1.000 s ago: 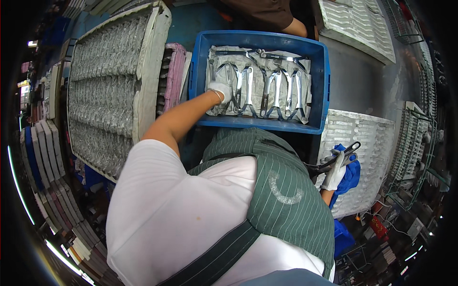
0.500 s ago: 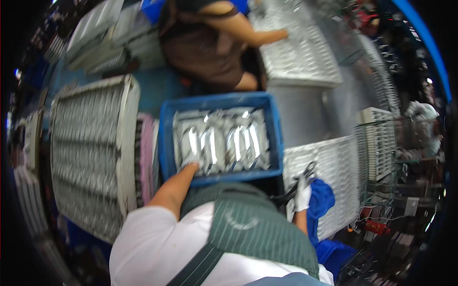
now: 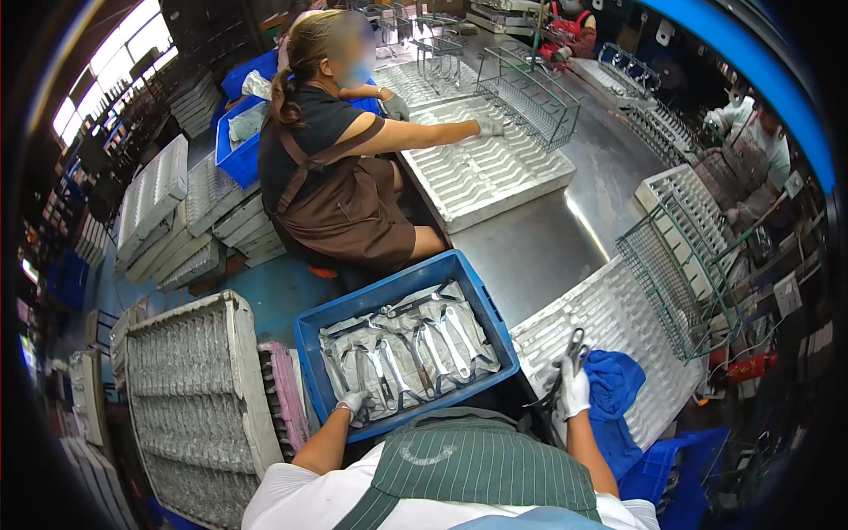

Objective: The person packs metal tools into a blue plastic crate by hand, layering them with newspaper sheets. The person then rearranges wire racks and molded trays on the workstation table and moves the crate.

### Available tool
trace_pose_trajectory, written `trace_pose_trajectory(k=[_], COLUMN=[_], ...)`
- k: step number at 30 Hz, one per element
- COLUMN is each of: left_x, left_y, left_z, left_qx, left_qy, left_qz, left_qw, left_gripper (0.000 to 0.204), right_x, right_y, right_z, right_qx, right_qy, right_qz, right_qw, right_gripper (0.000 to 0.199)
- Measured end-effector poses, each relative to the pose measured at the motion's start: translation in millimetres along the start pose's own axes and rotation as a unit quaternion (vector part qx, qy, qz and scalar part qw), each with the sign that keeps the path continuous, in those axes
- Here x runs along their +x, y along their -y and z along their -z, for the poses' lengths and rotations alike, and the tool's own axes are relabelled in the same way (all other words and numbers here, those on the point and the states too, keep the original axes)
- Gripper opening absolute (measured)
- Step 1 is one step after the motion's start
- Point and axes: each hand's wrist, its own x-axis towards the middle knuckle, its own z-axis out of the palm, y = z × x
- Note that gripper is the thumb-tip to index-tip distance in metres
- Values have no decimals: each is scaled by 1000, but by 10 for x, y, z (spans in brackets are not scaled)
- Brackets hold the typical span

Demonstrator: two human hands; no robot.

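Note:
My left hand [image 3: 354,403], in a whitish glove, is at the near left of a blue bin [image 3: 309,371]. Its fingers are closed at the near end of a wrench [image 3: 360,369]. More shiny wrenches [image 3: 455,349] lie side by side over grey sheeting in the bin. My gloved right hand [image 3: 575,389] is wrapped around a dark adjustable wrench [image 3: 577,341], whose head sticks up above the fingers. Dark handle parts point left below that hand, and I cannot tell if they belong to a second wrench. A blue cloth [image 3: 616,384] lies against the right hand.
A ridged white tray [image 3: 658,367] lies beneath the cloth on a metal table [image 3: 521,261]. Across the bin, a seated co-worker [image 3: 344,208] reaches over another tray [image 3: 477,168]. A large tray [image 3: 181,397] stands upright at left. Green wire racks [image 3: 671,287] stand at right.
The view has tilted up and turned, so the bin appears lower and slanted, and the co-worker shows more fully. Both hands stay at much the same places beside the bin and cloth.

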Motion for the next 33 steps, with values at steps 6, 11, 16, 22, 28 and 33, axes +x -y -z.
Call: trace_pose_trajectory(k=[6, 11, 16, 22, 28, 33], left_x=[233, 470, 769, 329, -435, -134], left_y=[-10, 45, 415, 137, -388, -221], left_z=[163, 163, 288, -131, -274, -87], left_qx=[-281, -241, -211, 103, 370, 292], left_qy=[-1, -84, -168, -352, -310, -261], left_qz=[80, 95, 129, -47, -156, -130], left_qw=[956, 962, 954, 929, 862, 911], left_gripper=[17, 22, 27, 45, 47, 52], right_x=[331, 706, 975, 1107, 775, 965], right_y=[-307, -540, -556, -588, -255, -136], right_z=[370, 414, 460, 490, 1047, 1219], right_qx=[105, 1, -133, -347, 16, -113], right_qy=[-55, -96, -53, -127, -97, -69], right_qz=[-57, -43, -71, -44, -182, -160], right_qw=[991, 994, 987, 928, 978, 978], right_gripper=[39, 42, 55, 68, 65, 55])
